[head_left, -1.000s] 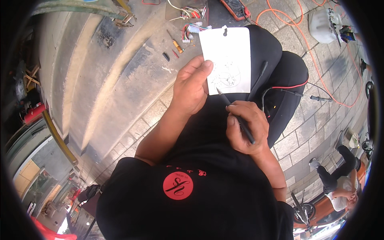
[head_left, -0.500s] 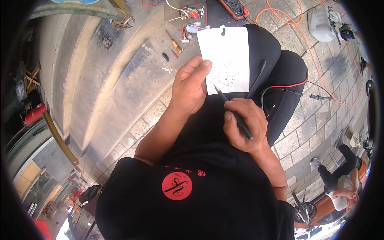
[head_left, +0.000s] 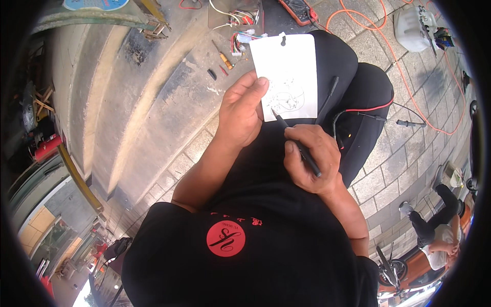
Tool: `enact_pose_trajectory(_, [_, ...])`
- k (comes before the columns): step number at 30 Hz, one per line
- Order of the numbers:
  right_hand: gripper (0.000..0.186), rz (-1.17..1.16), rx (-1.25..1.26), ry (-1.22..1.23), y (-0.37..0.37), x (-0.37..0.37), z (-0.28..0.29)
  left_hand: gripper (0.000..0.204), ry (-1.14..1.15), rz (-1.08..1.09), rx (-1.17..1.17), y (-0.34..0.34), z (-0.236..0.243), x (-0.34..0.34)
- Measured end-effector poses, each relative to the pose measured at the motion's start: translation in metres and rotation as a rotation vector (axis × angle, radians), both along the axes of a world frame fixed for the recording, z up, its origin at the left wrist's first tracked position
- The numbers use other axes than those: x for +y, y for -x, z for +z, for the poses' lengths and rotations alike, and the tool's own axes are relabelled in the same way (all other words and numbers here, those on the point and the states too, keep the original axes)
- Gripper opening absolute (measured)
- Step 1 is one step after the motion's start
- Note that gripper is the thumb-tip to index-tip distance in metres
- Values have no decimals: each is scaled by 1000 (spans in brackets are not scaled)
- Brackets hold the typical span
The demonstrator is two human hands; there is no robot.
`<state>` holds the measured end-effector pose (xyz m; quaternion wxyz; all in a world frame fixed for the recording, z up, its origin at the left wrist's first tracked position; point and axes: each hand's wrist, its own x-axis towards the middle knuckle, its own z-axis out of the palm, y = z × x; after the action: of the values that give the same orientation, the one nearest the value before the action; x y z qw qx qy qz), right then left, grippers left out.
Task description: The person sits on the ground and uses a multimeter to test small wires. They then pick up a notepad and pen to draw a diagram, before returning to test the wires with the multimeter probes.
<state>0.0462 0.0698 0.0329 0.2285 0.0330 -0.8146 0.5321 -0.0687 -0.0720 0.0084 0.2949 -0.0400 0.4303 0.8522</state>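
White card point(head_left: 285, 59): held above the lap, sketched lines on lower half, keyhole-shaped hole at top.
Card handling: looks light, thin, springy; probably bends under mid-panel pressure, corners likely crease easily.
Card hold: side edge seems best, clear of the ink, fingers backing it.
Left hand point(head_left: 238, 115): thumb on the card's left edge, fingers partly hidden behind, pinched closed on it.
Black pen point(head_left: 281, 121): tip at card's lower left, contact too fine to tell; looks light, rigid, maybe slick.
Right hand point(head_left: 326, 153): fingers curled closed round the pen barrel, thumb alongside.
Red-black cable point(head_left: 371, 109): across the thigh, right of the card.
Screwdriver point(head_left: 225, 60): on the step, beyond left hand.
Wire bundle point(head_left: 246, 38): near card's top left.
Multimeter point(head_left: 300, 11): beyond card.
White jug point(head_left: 410, 31): far right, on paving.
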Motion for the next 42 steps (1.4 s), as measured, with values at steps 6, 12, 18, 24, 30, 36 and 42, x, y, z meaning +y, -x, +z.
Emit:
enact_pose_trajectory(6, [30, -4, 8, 4, 0, -1, -2, 37, -10, 2, 11, 0, 1, 0])
enact_pose_trajectory(12, [30, -10, 6, 15, -1, -2, -3, 36, -14, -1, 5, -1, 1, 0])
enact_pose_trajectory(18, [30, -4, -1, 14, -1, -1, -4, 35, -12, -5, 2, -1, 0, 0])
enact_pose_trajectory(24, [30, -12, -7, 18, -1, -2, -2, 35, -8, 4, 4, -1, 0, 0])
enact_pose_trajectory(30, [31, -29, 4, 8, -1, -2, -4, 36, -2, -2, 19, -1, 0, 0])
enact_pose_trajectory(36, [31, -53, 10, 7, -1, -2, -4, 36, 5, 4, 12, -1, 1, 2])
enact_pose_trajectory(42, [30, -62, 16, -12, -3, 1, -3, 37, 2, -9, -11, 0, 1, 1])
